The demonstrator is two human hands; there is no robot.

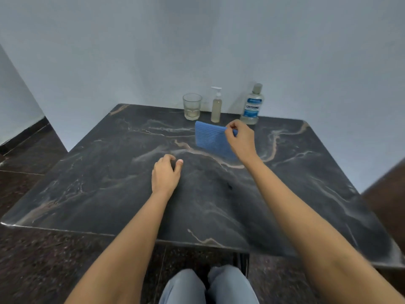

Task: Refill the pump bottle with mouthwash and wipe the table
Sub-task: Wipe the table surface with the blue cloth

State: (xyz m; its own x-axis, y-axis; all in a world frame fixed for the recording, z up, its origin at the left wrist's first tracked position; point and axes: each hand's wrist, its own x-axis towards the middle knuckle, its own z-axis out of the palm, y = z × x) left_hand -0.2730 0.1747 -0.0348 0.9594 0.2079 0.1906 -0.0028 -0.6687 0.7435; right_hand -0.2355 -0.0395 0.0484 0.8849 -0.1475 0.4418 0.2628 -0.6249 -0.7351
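Right grip (240, 139) pinches the top right corner of a blue cloth (210, 139) btw thumb & fingers. The cloth hangs nearly upright over the far middle of the surface (109, 172); can't tell if its lower edge touches. Left grip (165, 174) is over the surface ctr, palm down, fingers loosely curled, thumb out, holding nothing, well apart from the cloth.

3 things stand in a row at the far edge by the wall (197, 40), just behind the cloth. From the left: a glass (192, 106) w/ a little pale liquid at the bottom, the pump bottle (216, 106) w/ its pump on & pale yellowish liquid inside, and the mouthwash bottle (252, 106) w/ a blue label, cap on.

Dark marble-look surface, pale veins. Dark speckled floor (32, 161) around it. Knees in light jeans (208, 286) at the near edge.
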